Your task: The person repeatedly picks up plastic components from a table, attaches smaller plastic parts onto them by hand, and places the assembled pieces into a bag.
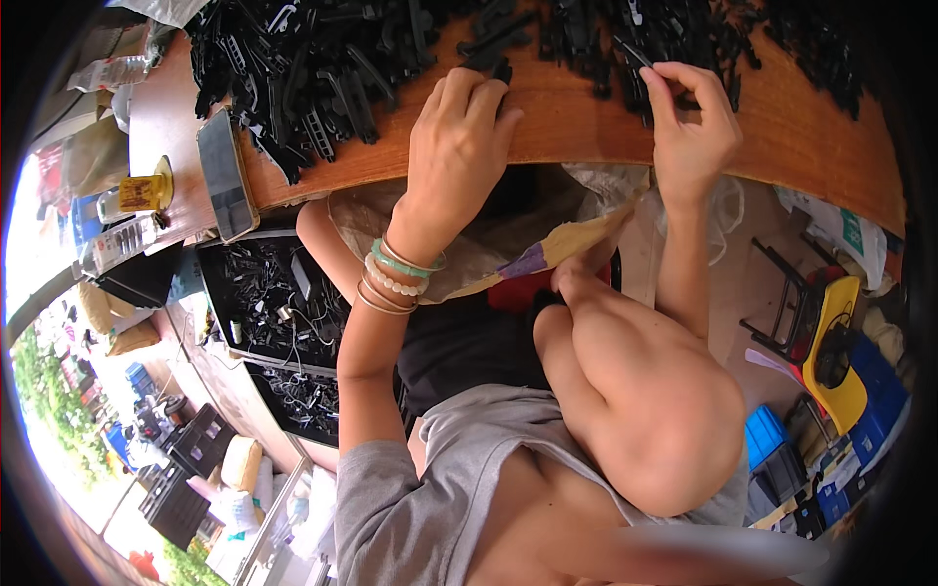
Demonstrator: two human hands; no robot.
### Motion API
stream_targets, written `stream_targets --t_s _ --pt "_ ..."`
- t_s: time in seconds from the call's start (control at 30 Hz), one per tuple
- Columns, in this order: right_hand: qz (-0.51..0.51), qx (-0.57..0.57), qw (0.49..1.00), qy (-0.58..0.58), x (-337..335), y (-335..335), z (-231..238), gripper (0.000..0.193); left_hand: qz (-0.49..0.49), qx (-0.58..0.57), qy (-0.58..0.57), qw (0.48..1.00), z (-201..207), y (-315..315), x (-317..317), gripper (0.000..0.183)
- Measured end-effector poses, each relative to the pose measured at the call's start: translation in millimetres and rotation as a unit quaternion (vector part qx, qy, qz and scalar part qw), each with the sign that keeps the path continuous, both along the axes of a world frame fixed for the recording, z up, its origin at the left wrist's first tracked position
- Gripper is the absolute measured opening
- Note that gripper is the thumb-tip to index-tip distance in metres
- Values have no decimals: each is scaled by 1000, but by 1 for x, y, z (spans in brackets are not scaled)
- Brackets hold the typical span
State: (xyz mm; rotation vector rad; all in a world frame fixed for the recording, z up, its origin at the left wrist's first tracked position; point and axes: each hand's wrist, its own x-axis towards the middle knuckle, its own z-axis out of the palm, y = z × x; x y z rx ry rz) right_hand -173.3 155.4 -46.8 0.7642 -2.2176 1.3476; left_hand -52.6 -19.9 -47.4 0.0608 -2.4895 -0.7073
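Observation:
Curled over the wooden table's near edge, my left hand [454, 146] is closed on a small black plastic part [502, 72], much of it hidden by the fingers. Bracelets and bangles ring that wrist. To its right, my right hand [696, 127] pinches a thin dark strip [634, 52] between thumb and forefinger; its exact kind is too small to tell. A large heap of black plastic parts [313, 68] lies left of my left hand. Beyond the hands spreads another heap of black parts [576, 44], and more black pieces [816, 54] lie at the far right.
A phone [226, 174] lies at the table's left edge, near a yellow roll [147, 192]. Trays of black parts [278, 298] stand low on the left. Clear plastic sheeting [376, 220] hangs under the table edge. A yellow chair [832, 356] and blue bins [767, 439] are at right.

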Motion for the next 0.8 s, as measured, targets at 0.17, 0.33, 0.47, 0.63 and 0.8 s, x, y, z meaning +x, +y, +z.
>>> stream_targets --t_s 0.17,0.33,0.47,0.63,0.8 --pt "179 -84 975 -102 8 7 22 15 43 171 -37 984 13 2 1 13" --pt "322 -23 943 -78 23 5 33 16 -59 545 -162 821 44 8 4 23" --pt "303 -27 952 -31 25 5 31 19 -88 549 -235 797 46 10 8 22" --pt "305 -39 951 -34 26 8 29 19 -80 369 -157 913 41 23 16 37" --pt "255 15 966 43 25 5 32 30 -91 245 -119 958 43 22 19 35"
